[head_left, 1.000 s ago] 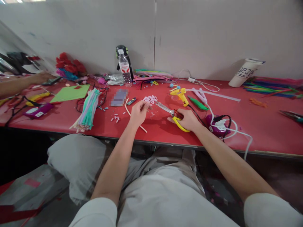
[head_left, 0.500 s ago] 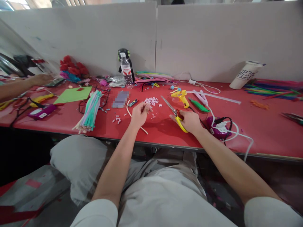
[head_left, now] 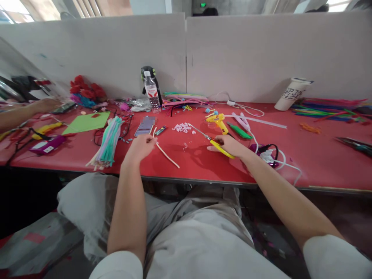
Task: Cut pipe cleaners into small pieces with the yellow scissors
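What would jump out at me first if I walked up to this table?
Probably the bright red tabletop, with yellow-handled scissors in the person's right hand, blades pointing toward small pink pieces. Next, the mint-and-lilac bundle to the left of the left hand, and a fluffy red heap behind the green sheet.

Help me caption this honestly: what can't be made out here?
Head view:
Left hand: curled fingers hide whether it pinches anything.
Yellow-handled metal scissors: right hand covers part of the handles.
Grey rectangular phone: pixelation masks its upper part.
Dark-handled metal tool: cut off by the right edge.
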